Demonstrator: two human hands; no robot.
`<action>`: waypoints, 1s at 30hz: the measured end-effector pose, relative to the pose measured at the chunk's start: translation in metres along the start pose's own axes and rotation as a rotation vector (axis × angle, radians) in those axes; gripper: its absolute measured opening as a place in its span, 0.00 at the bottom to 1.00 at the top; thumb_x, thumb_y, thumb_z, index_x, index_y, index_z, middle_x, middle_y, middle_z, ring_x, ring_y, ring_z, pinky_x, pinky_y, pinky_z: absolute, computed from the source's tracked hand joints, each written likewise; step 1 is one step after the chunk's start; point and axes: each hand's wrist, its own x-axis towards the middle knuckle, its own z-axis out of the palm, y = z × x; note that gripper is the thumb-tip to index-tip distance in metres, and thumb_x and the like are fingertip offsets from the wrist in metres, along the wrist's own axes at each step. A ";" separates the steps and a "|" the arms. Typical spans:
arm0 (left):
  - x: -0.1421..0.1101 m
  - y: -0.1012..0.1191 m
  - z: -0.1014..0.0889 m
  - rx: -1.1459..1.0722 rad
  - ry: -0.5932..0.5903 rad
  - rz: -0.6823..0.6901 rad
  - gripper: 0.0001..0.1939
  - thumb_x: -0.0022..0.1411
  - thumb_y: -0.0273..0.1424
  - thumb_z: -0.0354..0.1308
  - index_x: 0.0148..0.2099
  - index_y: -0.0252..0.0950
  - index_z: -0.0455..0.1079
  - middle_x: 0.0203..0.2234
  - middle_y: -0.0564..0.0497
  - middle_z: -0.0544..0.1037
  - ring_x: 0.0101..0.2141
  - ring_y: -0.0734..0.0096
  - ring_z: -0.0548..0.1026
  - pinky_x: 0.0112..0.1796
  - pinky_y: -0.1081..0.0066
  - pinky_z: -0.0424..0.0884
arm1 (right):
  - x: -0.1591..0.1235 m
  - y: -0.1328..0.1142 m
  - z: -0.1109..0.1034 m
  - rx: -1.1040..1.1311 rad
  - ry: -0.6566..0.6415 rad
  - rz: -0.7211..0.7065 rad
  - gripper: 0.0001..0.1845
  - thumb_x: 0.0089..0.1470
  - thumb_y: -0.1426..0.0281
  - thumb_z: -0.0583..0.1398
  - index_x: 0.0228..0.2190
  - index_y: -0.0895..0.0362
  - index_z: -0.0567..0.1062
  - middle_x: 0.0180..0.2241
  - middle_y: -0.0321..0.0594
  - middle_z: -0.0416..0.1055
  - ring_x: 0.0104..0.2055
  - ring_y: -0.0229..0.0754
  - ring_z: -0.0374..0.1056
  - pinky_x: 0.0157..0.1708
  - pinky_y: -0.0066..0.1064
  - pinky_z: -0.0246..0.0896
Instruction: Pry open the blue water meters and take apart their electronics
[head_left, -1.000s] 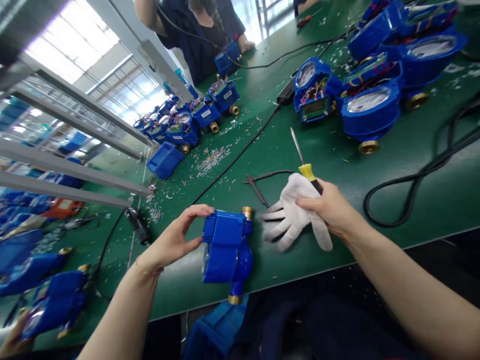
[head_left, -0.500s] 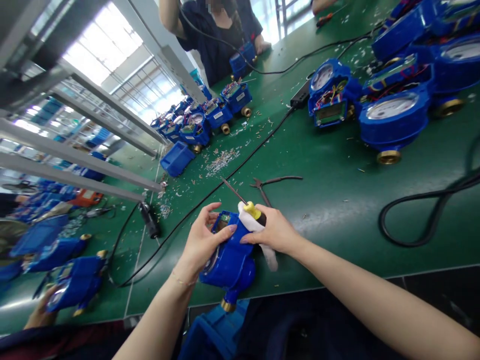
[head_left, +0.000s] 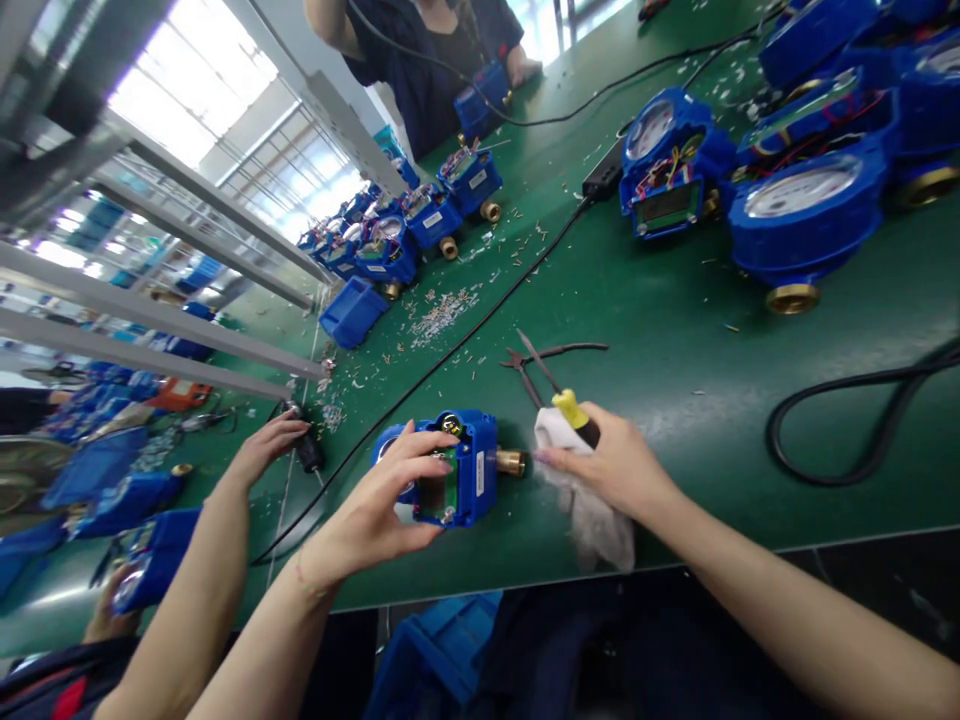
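My left hand (head_left: 375,490) grips a blue water meter (head_left: 480,440) across its top, thumb at the near side and fingers over the open compartment. A green circuit board (head_left: 450,490) shows inside, and the meter's brass pipe end (head_left: 511,462) points right. In my right hand (head_left: 622,455) is a screwdriver (head_left: 571,408) with a yellow and black handle, its shaft pointing up and away. The same hand clasps a crumpled white cloth (head_left: 600,525) that hangs onto the table. Just beyond the screwdriver lie cutting pliers (head_left: 529,375) with dark handles.
A co-worker's hand (head_left: 274,440) rests on a black electric screwdriver (head_left: 309,452) at left. More blue meters (head_left: 806,210) stand at right and far left. Small screws (head_left: 442,318) lie scattered. A black cable (head_left: 480,335) crosses the green table (head_left: 675,330). Another person (head_left: 427,70) sits opposite.
The meter has been turned and set on the table, its pipe end now pointing right. My right hand has moved right, off the meter. A co-worker's hand has reached the electric screwdriver.
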 end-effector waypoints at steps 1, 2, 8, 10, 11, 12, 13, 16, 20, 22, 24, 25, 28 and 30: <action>-0.001 0.000 -0.002 -0.022 0.005 0.006 0.27 0.51 0.24 0.61 0.52 0.44 0.58 0.52 0.41 0.69 0.56 0.57 0.66 0.57 0.46 0.55 | 0.005 -0.003 -0.012 -0.144 0.061 -0.017 0.22 0.44 0.55 0.67 0.33 0.58 0.70 0.30 0.38 0.69 0.31 0.43 0.64 0.28 0.30 0.54; -0.002 -0.001 -0.004 -0.041 0.008 0.015 0.26 0.51 0.23 0.62 0.51 0.44 0.58 0.52 0.40 0.69 0.55 0.58 0.66 0.57 0.46 0.56 | 0.010 -0.007 -0.023 -0.287 0.116 -0.039 0.24 0.43 0.54 0.67 0.34 0.58 0.71 0.32 0.40 0.68 0.32 0.45 0.64 0.29 0.31 0.55; -0.006 0.000 -0.003 0.033 -0.078 0.069 0.17 0.50 0.21 0.59 0.41 0.43 0.63 0.49 0.45 0.72 0.52 0.61 0.70 0.58 0.47 0.55 | 0.028 -0.033 -0.018 -0.333 0.075 -0.225 0.22 0.44 0.54 0.67 0.33 0.59 0.73 0.39 0.44 0.65 0.40 0.46 0.64 0.40 0.35 0.58; -0.008 0.001 -0.004 0.082 -0.160 0.087 0.15 0.51 0.21 0.57 0.40 0.44 0.65 0.50 0.45 0.73 0.52 0.61 0.70 0.59 0.47 0.52 | 0.033 -0.038 0.007 -0.131 -0.095 -0.178 0.21 0.44 0.53 0.67 0.28 0.58 0.71 0.31 0.38 0.67 0.32 0.41 0.64 0.32 0.30 0.57; -0.009 0.002 -0.004 0.098 -0.200 0.095 0.15 0.52 0.21 0.57 0.40 0.44 0.66 0.50 0.46 0.72 0.53 0.60 0.69 0.59 0.46 0.50 | 0.035 -0.040 0.020 -0.032 -0.190 -0.125 0.22 0.43 0.52 0.66 0.26 0.58 0.70 0.26 0.35 0.66 0.28 0.38 0.62 0.27 0.28 0.54; -0.010 0.002 -0.004 0.110 -0.229 0.102 0.15 0.53 0.21 0.56 0.41 0.44 0.66 0.51 0.46 0.72 0.54 0.60 0.68 0.59 0.46 0.50 | 0.036 -0.042 0.031 0.054 -0.276 -0.070 0.22 0.42 0.52 0.66 0.23 0.58 0.68 0.22 0.32 0.64 0.24 0.35 0.59 0.23 0.26 0.50; -0.013 0.003 -0.005 0.119 -0.245 0.109 0.15 0.54 0.20 0.55 0.41 0.45 0.66 0.52 0.47 0.72 0.55 0.60 0.67 0.59 0.45 0.50 | 0.037 -0.043 0.041 0.122 -0.338 -0.031 0.22 0.42 0.53 0.66 0.22 0.58 0.67 0.20 0.30 0.62 0.22 0.34 0.57 0.21 0.25 0.47; -0.023 0.003 -0.007 0.135 -0.237 0.131 0.15 0.56 0.18 0.52 0.40 0.45 0.65 0.52 0.49 0.72 0.56 0.62 0.66 0.60 0.46 0.52 | 0.034 -0.045 0.056 0.208 -0.370 -0.010 0.18 0.39 0.58 0.67 0.22 0.58 0.67 0.20 0.30 0.63 0.23 0.33 0.57 0.20 0.24 0.46; -0.045 0.003 -0.005 0.165 -0.181 0.123 0.21 0.55 0.17 0.54 0.48 0.46 0.64 0.54 0.48 0.68 0.57 0.64 0.64 0.61 0.51 0.53 | 0.022 -0.049 0.055 0.213 -0.321 -0.008 0.18 0.37 0.61 0.68 0.28 0.58 0.72 0.26 0.34 0.69 0.29 0.39 0.64 0.25 0.25 0.52; -0.055 0.008 0.002 0.162 -0.055 -0.040 0.32 0.54 0.23 0.59 0.58 0.45 0.56 0.56 0.43 0.62 0.58 0.59 0.62 0.58 0.52 0.59 | 0.015 -0.053 0.054 0.211 -0.324 0.000 0.18 0.38 0.61 0.68 0.31 0.58 0.72 0.28 0.36 0.71 0.31 0.41 0.66 0.26 0.26 0.54; -0.061 0.018 0.015 0.146 0.120 -0.273 0.45 0.51 0.33 0.65 0.65 0.40 0.44 0.55 0.37 0.60 0.56 0.53 0.63 0.53 0.52 0.66 | 0.009 -0.056 0.056 0.191 -0.323 -0.008 0.20 0.38 0.61 0.69 0.32 0.58 0.73 0.30 0.37 0.72 0.33 0.41 0.67 0.28 0.27 0.55; -0.062 0.023 0.023 0.163 0.195 -0.366 0.48 0.49 0.37 0.66 0.66 0.38 0.43 0.53 0.37 0.62 0.53 0.52 0.66 0.51 0.52 0.69 | 0.006 -0.057 0.057 0.176 -0.320 -0.019 0.21 0.37 0.61 0.70 0.33 0.58 0.73 0.30 0.36 0.72 0.33 0.41 0.67 0.29 0.27 0.56; -0.060 0.040 0.047 0.298 0.321 -0.501 0.39 0.51 0.38 0.65 0.62 0.38 0.54 0.43 0.43 0.69 0.44 0.60 0.72 0.43 0.62 0.74 | -0.001 -0.060 0.061 0.134 -0.303 -0.055 0.23 0.34 0.63 0.71 0.32 0.57 0.72 0.29 0.35 0.72 0.31 0.40 0.67 0.28 0.26 0.55; -0.057 0.049 0.061 0.356 0.369 -0.537 0.34 0.53 0.35 0.63 0.60 0.37 0.58 0.39 0.46 0.69 0.40 0.64 0.73 0.40 0.67 0.74 | -0.004 -0.060 0.062 0.105 -0.297 -0.078 0.22 0.33 0.64 0.71 0.31 0.57 0.71 0.26 0.34 0.70 0.29 0.39 0.66 0.26 0.25 0.54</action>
